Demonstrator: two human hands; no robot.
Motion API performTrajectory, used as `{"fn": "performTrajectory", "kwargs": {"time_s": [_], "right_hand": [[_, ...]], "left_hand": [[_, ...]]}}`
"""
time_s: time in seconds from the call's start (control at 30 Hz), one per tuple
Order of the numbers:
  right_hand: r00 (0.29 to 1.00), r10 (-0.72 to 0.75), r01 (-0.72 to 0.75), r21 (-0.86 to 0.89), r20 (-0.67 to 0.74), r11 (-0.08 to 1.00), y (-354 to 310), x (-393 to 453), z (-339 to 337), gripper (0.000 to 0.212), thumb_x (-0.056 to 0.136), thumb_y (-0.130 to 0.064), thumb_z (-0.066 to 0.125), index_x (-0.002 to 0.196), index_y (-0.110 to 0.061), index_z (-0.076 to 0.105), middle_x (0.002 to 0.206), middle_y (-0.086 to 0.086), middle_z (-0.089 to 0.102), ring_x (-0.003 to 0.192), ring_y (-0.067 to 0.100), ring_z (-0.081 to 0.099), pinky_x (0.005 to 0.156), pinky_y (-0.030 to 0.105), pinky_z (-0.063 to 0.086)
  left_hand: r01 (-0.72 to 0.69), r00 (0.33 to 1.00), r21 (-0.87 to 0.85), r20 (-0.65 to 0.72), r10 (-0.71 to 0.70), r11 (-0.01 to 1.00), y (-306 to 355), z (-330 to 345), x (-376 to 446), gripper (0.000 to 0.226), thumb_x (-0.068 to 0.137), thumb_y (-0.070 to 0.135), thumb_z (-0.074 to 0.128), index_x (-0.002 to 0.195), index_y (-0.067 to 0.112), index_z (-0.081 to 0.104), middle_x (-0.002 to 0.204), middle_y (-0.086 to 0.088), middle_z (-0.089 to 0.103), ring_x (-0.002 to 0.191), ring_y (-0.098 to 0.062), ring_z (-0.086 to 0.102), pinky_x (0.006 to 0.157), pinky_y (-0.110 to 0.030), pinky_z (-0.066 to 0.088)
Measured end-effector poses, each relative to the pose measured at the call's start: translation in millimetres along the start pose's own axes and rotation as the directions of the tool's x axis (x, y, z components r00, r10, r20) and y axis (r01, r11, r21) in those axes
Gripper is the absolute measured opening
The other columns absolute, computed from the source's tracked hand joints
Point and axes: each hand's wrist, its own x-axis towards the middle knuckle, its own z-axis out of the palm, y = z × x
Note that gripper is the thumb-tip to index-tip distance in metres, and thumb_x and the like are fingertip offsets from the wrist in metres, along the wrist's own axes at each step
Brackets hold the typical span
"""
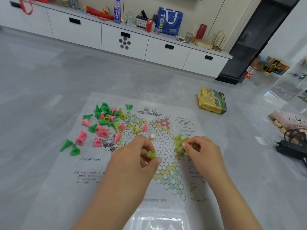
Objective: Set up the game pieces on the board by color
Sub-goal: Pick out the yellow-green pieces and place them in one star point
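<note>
Both forearms reach in over the paper board [93,171] on the floor. Left hand [139,155] has its grip pinched on a yellow-green piece [152,154]; right hand [201,150] pinches another among the yellow-green cluster [180,141] at the board's right point. A loose pile of pieces [103,123], green, pink and yellow-green, covers the board's far left. A die [152,136] sits mid-board; a yellow box [212,101] lies beyond.
</note>
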Motion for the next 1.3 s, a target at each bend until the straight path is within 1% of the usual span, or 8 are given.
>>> {"fn": "performTrajectory", "kwargs": {"time_s": [0.13, 0.23, 0.37, 0.5, 0.8, 0.93, 1.1, 1.3], "right_hand": [[0.998, -0.027, 0.028, 0.02, -0.057, 0.999, -5, -2, -6, 0.011, 0.088, -0.024, 0.058, 0.079, -0.026, 0.064, 0.079, -0.006, 0.063, 0.073, 0.008, 0.055, 0.063, 0.019, 0.041], [0.989, -0.103, 0.118, 0.151, -0.105, 0.981, -22, -12, -14, 0.013, 0.088, -0.022, 0.057, 0.079, -0.027, 0.065, 0.074, -0.011, 0.064, 0.066, 0.002, 0.055, 0.062, 0.013, 0.04], [0.928, -0.302, 0.212, 0.358, 0.218, 0.909, -50, -34, -15, 0.012, 0.082, -0.018, 0.067, 0.081, -0.03, 0.069, 0.071, -0.016, 0.066, 0.063, -0.003, 0.057, 0.059, 0.01, 0.043], [0.877, -0.441, 0.335, 0.416, 0.189, 0.845, -56, -43, -6, 0.007, 0.076, -0.022, 0.068, 0.08, -0.028, 0.07, 0.076, -0.005, 0.07, 0.069, 0.012, 0.063, 0.064, 0.022, 0.051], [0.91, -0.395, 0.267, 0.554, 0.125, 0.789, -63, -47, -5, 0.009, 0.074, -0.02, 0.068, 0.078, -0.028, 0.072, 0.071, -0.012, 0.07, 0.069, 0.005, 0.065, 0.063, 0.013, 0.048], [0.961, -0.255, 0.144, 0.585, 0.11, 0.798, -58, -40, -19, 0.014, 0.077, -0.01, 0.071, 0.073, -0.023, 0.072, 0.064, -0.009, 0.068, 0.058, -0.001, 0.056, 0.056, 0.011, 0.046], [0.999, -0.038, 0.031, 0.437, 0.007, 0.899, -35, -25, -36, 0.014, 0.081, -0.015, 0.067, 0.069, -0.021, 0.068, 0.057, -0.014, 0.064, 0.049, -0.005, 0.05, 0.05, 0.006, 0.04], [0.995, -0.058, 0.06, -0.012, 0.087, 0.998, -12, -18, -21, 0.011, 0.082, -0.017, 0.066, 0.071, -0.018, 0.067, 0.061, -0.008, 0.056, 0.057, -0.007, 0.048, 0.055, 0.006, 0.038]], "left_hand": [[-0.002, 1.0, -0.037, 0.017, 0.003, 0.999, -2, -2, 2, 0.021, 0.082, 0.023, 0.063, 0.081, 0.04, 0.05, 0.075, 0.011, 0.057, 0.068, 0.0, 0.056, 0.062, -0.008, 0.047], [0.058, 0.998, -0.166, 0.013, -0.056, 0.984, -3, -5, 3, 0.016, 0.078, 0.024, 0.067, 0.078, 0.036, 0.057, 0.075, 0.008, 0.064, 0.069, 0.005, 0.057, 0.057, -0.002, 0.044], [0.11, 0.993, -0.319, -0.006, -0.118, 0.941, 1, -7, 4, 0.011, 0.077, 0.029, 0.065, 0.08, 0.019, 0.062, 0.067, 0.003, 0.071, 0.047, 0.001, 0.058, 0.044, -0.006, 0.042], [0.117, 0.993, -0.363, 0.011, -0.121, 0.924, 5, -9, 1, 0.022, 0.081, 0.032, 0.06, 0.076, 0.011, 0.063, 0.046, 0.007, 0.062, 0.033, 0.001, 0.048, 0.035, -0.01, 0.038], [0.132, 0.991, -0.316, 0.077, -0.113, 0.94, 4, -7, 0, 0.024, 0.081, 0.037, 0.056, 0.077, 0.014, 0.062, 0.043, 0.012, 0.06, 0.034, 0.002, 0.048, 0.035, -0.01, 0.036], [0.138, 0.99, -0.262, 0.071, -0.123, 0.955, 1, -6, 1, 0.031, 0.069, 0.058, 0.05, 0.087, 0.034, 0.056, 0.068, 0.013, 0.069, 0.045, 0.003, 0.056, 0.045, -0.016, 0.041], [0.108, 0.994, -0.112, 0.021, -0.107, 0.988, -5, -4, 4, 0.01, 0.086, 0.043, 0.047, 0.093, 0.038, 0.051, 0.079, 0.014, 0.069, 0.06, 0.004, 0.059, 0.051, -0.012, 0.04], [0.105, 0.994, -0.149, 0.023, -0.102, 0.983, -5, -4, 4, 0.011, 0.09, 0.028, 0.046, 0.094, 0.036, 0.052, 0.078, 0.007, 0.069, 0.061, -0.007, 0.058, 0.046, -0.011, 0.044]]}}
